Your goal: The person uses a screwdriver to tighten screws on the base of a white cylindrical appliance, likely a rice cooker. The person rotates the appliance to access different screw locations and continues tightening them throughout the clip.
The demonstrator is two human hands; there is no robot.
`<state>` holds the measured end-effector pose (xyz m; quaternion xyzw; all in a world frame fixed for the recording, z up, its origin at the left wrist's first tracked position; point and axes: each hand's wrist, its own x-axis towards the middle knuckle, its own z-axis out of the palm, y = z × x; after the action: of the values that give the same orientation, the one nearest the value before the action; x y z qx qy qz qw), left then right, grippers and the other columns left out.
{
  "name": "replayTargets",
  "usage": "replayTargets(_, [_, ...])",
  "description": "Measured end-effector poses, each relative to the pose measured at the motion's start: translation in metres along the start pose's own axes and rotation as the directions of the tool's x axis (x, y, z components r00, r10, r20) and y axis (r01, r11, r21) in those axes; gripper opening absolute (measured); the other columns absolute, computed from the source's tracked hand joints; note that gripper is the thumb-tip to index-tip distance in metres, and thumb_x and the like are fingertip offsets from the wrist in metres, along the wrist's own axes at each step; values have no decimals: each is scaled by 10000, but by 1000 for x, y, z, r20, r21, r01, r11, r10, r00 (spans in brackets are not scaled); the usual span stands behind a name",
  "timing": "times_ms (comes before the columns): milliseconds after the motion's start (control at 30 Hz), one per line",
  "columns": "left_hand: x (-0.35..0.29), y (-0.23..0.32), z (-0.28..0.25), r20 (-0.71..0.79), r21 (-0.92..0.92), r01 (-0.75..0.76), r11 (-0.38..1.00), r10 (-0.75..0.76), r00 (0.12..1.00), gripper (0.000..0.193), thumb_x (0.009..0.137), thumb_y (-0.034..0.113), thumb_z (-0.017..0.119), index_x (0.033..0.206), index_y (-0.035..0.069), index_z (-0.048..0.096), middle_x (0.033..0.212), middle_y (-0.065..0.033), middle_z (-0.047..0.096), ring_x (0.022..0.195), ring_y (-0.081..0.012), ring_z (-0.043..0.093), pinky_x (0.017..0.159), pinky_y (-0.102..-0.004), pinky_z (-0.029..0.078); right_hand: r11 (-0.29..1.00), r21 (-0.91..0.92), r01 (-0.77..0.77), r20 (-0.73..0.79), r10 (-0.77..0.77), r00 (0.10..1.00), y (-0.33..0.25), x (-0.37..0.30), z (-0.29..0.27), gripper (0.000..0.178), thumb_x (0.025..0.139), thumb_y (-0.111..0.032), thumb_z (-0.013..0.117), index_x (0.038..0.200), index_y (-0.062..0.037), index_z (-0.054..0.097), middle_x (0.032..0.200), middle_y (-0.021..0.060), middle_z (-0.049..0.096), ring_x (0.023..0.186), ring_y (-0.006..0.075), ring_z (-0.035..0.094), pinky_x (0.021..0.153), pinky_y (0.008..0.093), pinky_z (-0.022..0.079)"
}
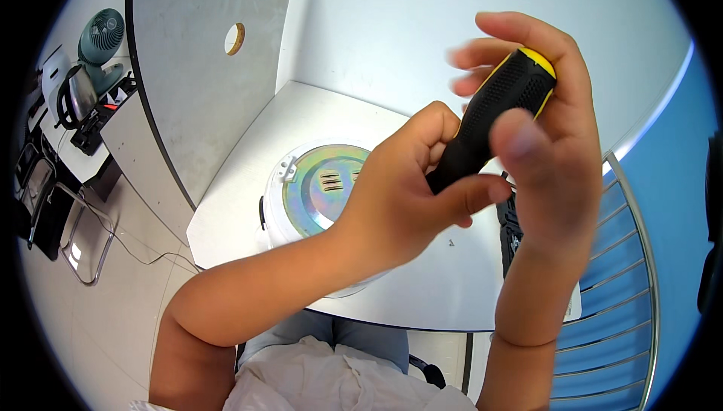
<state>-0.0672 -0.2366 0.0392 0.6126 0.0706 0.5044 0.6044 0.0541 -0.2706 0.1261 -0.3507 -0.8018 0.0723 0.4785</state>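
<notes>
A screwdriver (489,113) with a thick black and yellow handle is held up above the table, its handle end tilted up to the right. My left hand (399,185) is closed round the lower part of the handle, and its shaft is hidden. Around the upper part is my right hand (557,125), fingers and thumb apart and partly blurred; whether it touches the handle is hard to tell. Behind my left hand, a round white appliance (275,215) lies on the table, showing a shiny rainbow-tinted metal plate (309,185) with slots.
The white table (422,298) has a small metal piece (451,243) on it and a black tool case (509,230), partly hidden by my right arm. A grey partition (203,87) stands at the left. Beyond it are a kettle (79,94) and a fan (102,38). Metal rails (636,238) line the right.
</notes>
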Motion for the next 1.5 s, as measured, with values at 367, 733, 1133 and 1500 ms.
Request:
replayTargets(367, [-2, 2, -25, 314, -290, 214, 933, -119, 942, 277, 942, 294, 627, 1042, 52, 539, 875, -46, 629, 772, -115, 621, 696, -255, 485, 973, 190, 128, -132, -103, 986, 7, 2, 6, 663, 826, -167, 560, 1408, 67, 346, 1033, 165, 612, 907, 229, 679, 843, 342, 568])
replayTargets(733, [-9, 2, -22, 228, -304, 161, 939, -92, 969, 538, 889, 384, 677, 1216, 3, 485, 981, -69, 608, 876, -132, 587, 774, -283, 484, 995, 99, 20, -118, -8, 993, 11, -2, 12, 993, 801, -572, 684, 1433, 77, 277, 963, 74, 528, 901, 194, 612, 818, 323, 532])
replayTargets(1133, [-8, 2, -20, 87, -128, 164, 978, -153, 984, 350, 823, 176, 770, 968, 66, 471, 983, -43, 617, 897, -88, 598, 758, -252, 480, 971, 228, -66, -195, 112, 974, 25, -19, 29, 956, 818, -549, 678, 1426, 75, 285, 997, 120, 613, 938, 213, 633, 905, 388, 538])
replayTargets(1500, [-9, 4, -33, 226, -82, 253, 964, -229, 947, 380, 891, 275, 707, 1119, 20, 541, 917, -55, 600, 813, -138, 604, 717, -259, 492, 905, 423, 48, -121, 4, 993, 33, -8, 22, 789, 952, -424, 536, 1476, 27, 157, 996, 187, 639, 951, 270, 667, 952, 415, 515])
